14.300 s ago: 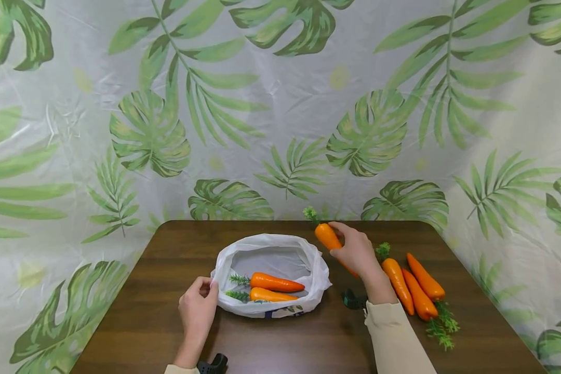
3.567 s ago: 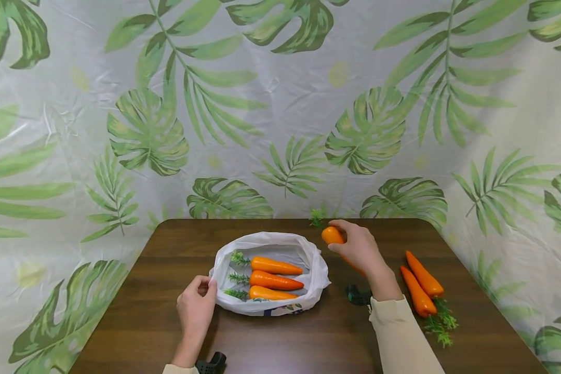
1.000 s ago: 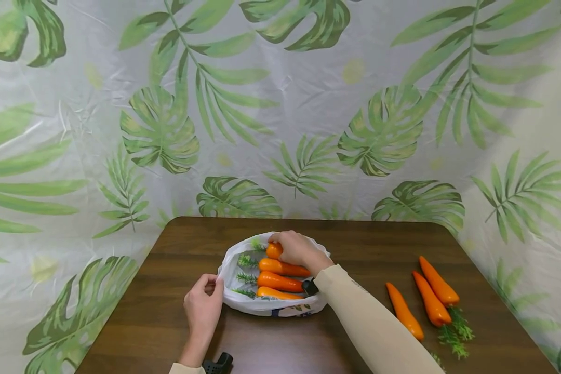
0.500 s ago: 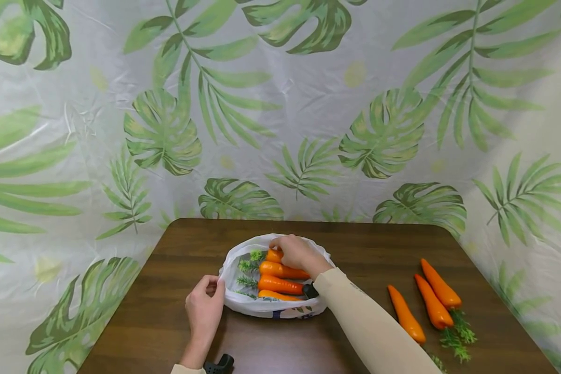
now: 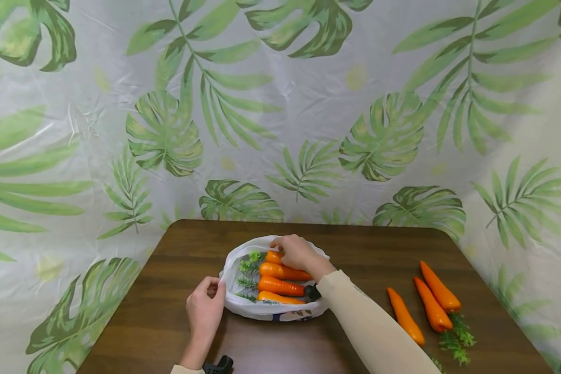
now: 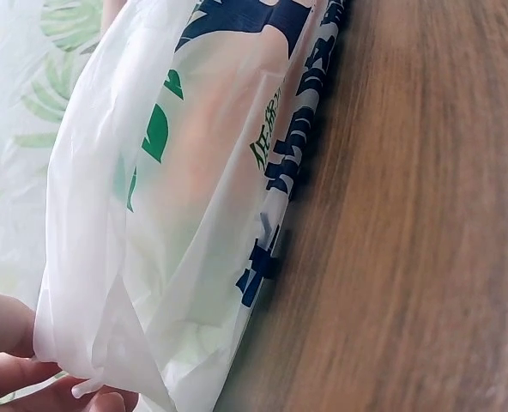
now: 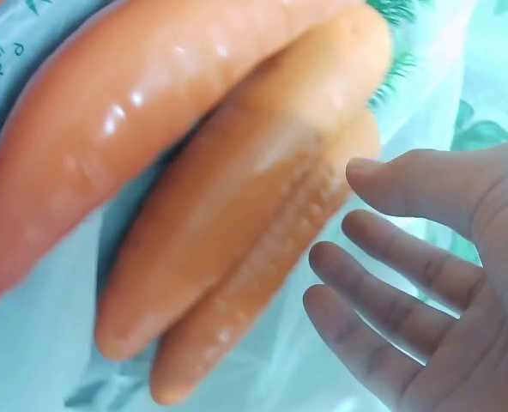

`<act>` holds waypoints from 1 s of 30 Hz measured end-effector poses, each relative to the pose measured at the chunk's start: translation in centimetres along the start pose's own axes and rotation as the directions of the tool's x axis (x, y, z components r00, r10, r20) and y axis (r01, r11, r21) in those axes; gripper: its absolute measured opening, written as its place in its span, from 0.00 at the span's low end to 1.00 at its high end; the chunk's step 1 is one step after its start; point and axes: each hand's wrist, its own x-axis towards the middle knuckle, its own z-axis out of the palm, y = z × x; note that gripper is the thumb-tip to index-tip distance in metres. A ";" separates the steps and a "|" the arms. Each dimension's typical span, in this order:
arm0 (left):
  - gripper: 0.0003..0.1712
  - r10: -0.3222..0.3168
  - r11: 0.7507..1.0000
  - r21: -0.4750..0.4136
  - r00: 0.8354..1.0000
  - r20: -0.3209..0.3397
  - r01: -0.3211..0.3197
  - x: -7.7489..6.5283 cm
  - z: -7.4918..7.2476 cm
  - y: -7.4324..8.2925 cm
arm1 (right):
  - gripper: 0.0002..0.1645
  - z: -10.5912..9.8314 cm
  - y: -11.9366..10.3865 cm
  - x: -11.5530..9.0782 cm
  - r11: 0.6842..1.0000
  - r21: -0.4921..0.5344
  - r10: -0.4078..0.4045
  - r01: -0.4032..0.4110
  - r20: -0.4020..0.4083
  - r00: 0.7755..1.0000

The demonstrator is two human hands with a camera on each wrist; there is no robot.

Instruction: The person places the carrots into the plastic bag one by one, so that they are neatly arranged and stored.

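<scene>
My left hand (image 5: 205, 306) pinches the left rim of a white plastic bag (image 5: 257, 311) between thumb and fingers. In the left wrist view the bag's side (image 6: 194, 172) shows dark blue and green print. Several orange carrots (image 5: 280, 285) with green tops lie side by side inside, tops to the left. Over the bag's back part is my right hand (image 5: 299, 254), at the rearmost carrot (image 5: 274, 257). The right wrist view shows the hand's fingers (image 7: 370, 335) spread and apart from that carrot (image 7: 254, 283), nothing in its grasp; the thumb tip is near the carrot's side.
Three more carrots lie on the wooden table (image 5: 177, 259) to the right: one nearer (image 5: 405, 317), one in the middle (image 5: 432, 305), one farther right (image 5: 439, 287). A leaf-printed sheet (image 5: 280, 119) hangs behind the table.
Since the earlier frames my right hand has brought two more carrots into the bag, one after the other, and has let go of the last. My left hand stays on the rim.
</scene>
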 end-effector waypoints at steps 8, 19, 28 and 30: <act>0.03 0.006 1.000 0.005 1.000 0.002 -0.006 -0.1 -0.1 -0.2 | 0.27 -2.1 -0.2 -1.6 0.997 0.078 0.018 -0.017 -0.011 1.000; 0.02 0.001 1.000 0.004 1.000 0.002 -0.001 0.2 0.0 0.0 | 0.29 -5.0 0.2 -4.1 0.996 0.088 0.044 -0.035 -0.098 0.994; 0.03 -0.008 1.000 0.006 1.000 0.016 0.007 0.0 0.0 0.0 | 0.28 -6.8 0.7 -6.8 0.996 0.076 0.053 -0.039 -0.193 0.980; 0.03 -0.001 1.000 0.001 1.000 0.016 0.000 0.0 0.0 0.0 | 0.28 -7.2 0.9 -7.5 0.996 0.074 0.059 -0.044 -0.216 0.975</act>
